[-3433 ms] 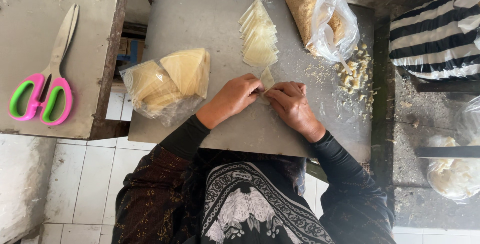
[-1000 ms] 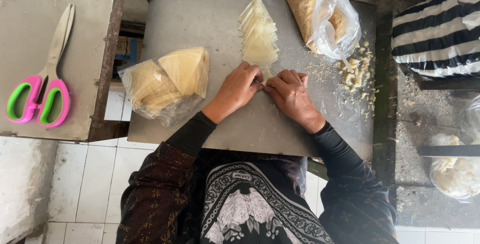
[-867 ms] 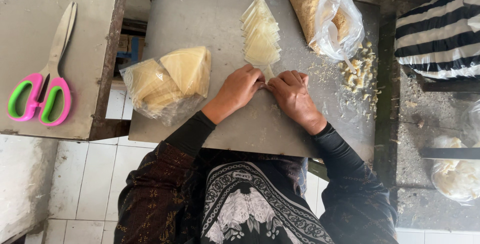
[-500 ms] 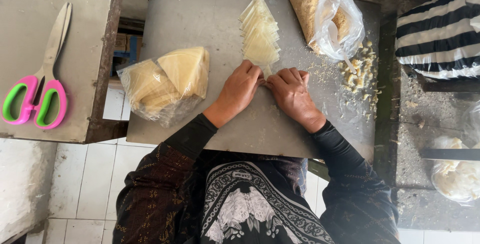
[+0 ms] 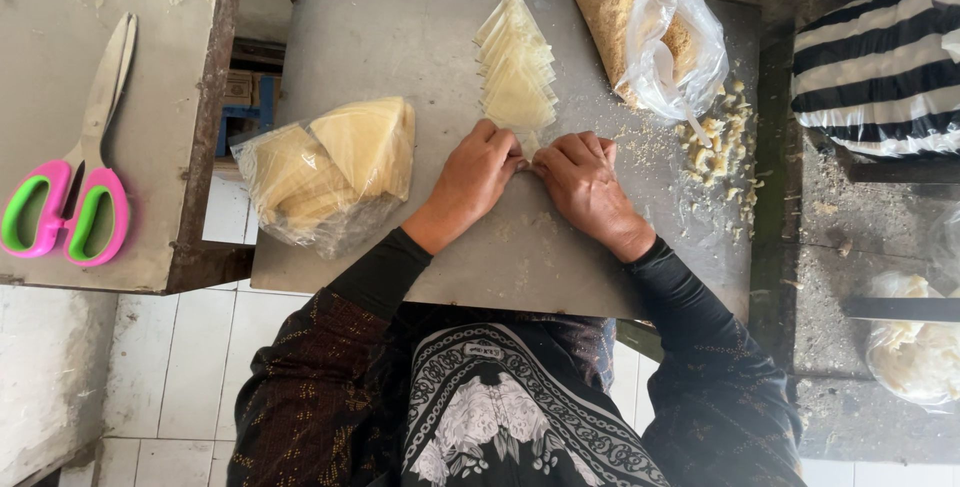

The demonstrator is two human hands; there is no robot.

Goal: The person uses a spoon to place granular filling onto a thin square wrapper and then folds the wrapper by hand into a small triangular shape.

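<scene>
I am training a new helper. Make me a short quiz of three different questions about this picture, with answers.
1. True or false: the scissors lie on the same grey table as the hands.
2. Which lies nearest the left hand? A) the bag of crumbs B) the row of folded triangles C) the bag of wrappers
3. Fill in: the right hand and left hand meet at the row's ____ end.

Key: 1 false; 2 B; 3 near.

A home food-prep spot: worn metal table (image 5: pixel 400 27), bagged wrappers (image 5: pixel 320 172), tiled floor (image 5: pixel 180 387)
</scene>
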